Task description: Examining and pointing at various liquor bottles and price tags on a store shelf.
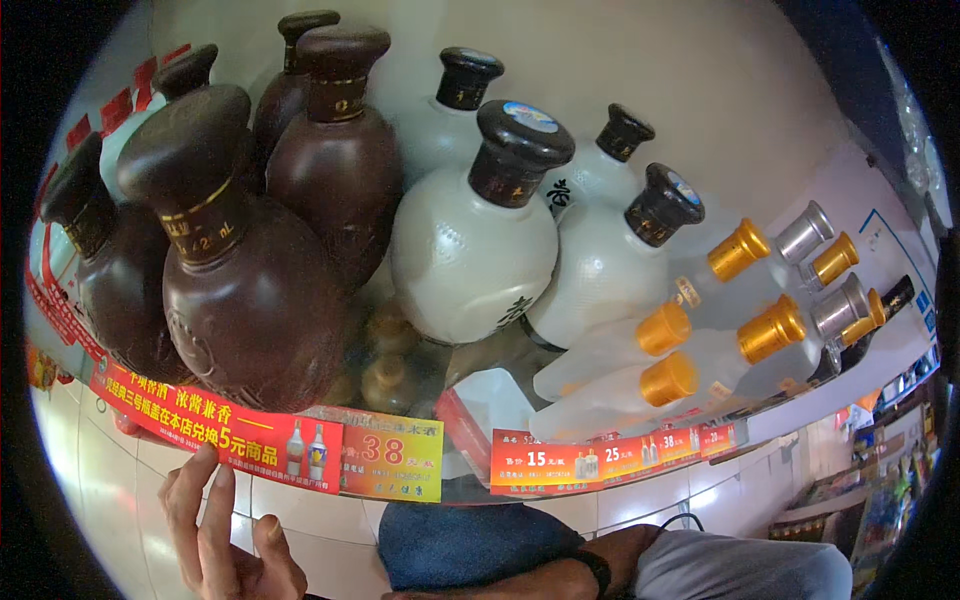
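Note:
At the lower left my left hand (225, 540) is raised, fingers stretched apart and holding nothing. Its fingertips overlap the lower edge of a red printed label strip (225, 430); whether they touch it I cannot tell. Above the strip stands a round dark brown bottle (250, 300) with a wide cap. More brown bottles (335, 170) stand beside and behind it. White round bottles (475, 250) with black caps are in the middle. At the bottom, a bare forearm (550, 582) with a black wristband (596, 568) appears to be my right; its fingers do not show.
Frosted bottles with gold caps (770, 330) and silver caps (805, 232) crowd the right side. A yellow price label (392, 455) and a red-orange one (590, 460) line the shelf's front edge. Below are dark blue cloth (460, 545), grey trousers (740, 570) and a tiled floor (90, 490).

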The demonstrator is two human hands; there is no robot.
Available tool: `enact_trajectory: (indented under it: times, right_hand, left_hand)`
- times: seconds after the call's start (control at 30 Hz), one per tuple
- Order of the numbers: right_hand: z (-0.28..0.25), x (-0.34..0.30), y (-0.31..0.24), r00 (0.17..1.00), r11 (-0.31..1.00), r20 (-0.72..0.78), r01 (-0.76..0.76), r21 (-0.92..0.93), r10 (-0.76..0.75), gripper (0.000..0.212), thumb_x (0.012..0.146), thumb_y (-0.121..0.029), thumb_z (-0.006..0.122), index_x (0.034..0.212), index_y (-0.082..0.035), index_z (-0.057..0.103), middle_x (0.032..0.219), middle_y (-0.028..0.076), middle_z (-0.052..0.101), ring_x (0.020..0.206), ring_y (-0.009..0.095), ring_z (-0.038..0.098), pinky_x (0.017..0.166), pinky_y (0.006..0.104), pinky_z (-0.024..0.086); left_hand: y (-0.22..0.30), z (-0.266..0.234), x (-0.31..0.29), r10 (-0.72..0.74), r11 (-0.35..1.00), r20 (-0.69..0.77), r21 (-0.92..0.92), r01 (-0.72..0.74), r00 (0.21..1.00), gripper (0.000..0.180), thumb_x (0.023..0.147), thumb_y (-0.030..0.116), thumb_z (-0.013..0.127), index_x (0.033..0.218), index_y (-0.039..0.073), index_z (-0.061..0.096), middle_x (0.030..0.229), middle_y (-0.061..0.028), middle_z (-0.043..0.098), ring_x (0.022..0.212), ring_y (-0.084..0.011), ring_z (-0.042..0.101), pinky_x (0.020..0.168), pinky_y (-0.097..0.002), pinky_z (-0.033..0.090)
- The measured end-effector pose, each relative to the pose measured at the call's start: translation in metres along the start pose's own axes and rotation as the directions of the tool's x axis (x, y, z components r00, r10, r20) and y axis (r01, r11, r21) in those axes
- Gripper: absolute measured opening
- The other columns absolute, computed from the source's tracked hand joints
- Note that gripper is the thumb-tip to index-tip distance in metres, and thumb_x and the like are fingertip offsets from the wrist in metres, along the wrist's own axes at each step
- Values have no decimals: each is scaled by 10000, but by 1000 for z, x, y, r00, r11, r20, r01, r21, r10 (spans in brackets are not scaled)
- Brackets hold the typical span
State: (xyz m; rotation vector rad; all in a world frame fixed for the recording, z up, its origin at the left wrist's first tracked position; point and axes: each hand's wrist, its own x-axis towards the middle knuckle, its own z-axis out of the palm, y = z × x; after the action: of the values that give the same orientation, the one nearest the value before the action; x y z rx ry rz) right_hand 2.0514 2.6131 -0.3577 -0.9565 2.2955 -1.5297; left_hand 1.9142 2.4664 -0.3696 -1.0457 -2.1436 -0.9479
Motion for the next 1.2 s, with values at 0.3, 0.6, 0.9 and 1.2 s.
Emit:
enact_trajectory:
  times: [0.3,0.6,0.9,1.2]
  right_hand:
    - [-1,-5,1,999,1000,-39,25,-12,-25,293,917,-246,687,928,21,565,893,190,587,917,363,609,826,454,473]
    - [5,-6,4,998,999,-52,44,-10,-44,332,913,-283,697,932,19,559,879,186,577,911,364,609,813,456,476]
    - [12,-9,8,995,999,-85,47,-27,-49,353,905,-301,706,930,19,557,882,188,581,908,366,612,814,459,479]
    - [7,-7,6,996,998,-68,51,-31,-53,355,900,-307,710,910,17,566,874,200,596,888,373,627,795,467,489]
  left_hand:
    - [2,-2,-1,9,1000,57,-29,-7,998,436,1058,262,573,1292,-101,634,1298,-288,644,1213,-427,622,1059,-538,469]
    - [4,-1,-4,-32,999,107,-24,35,994,495,1067,327,561,1292,-108,634,1294,-273,651,1228,-411,617,1078,-524,456]
    - [3,-1,0,-19,1000,134,21,16,991,436,1073,255,552,1279,-121,630,1301,-266,654,1238,-403,609,1089,-520,445]
    - [-2,5,-7,-22,1000,60,0,22,998,437,1075,264,547,1279,-113,632,1298,-270,647,1220,-406,618,1059,-511,474]
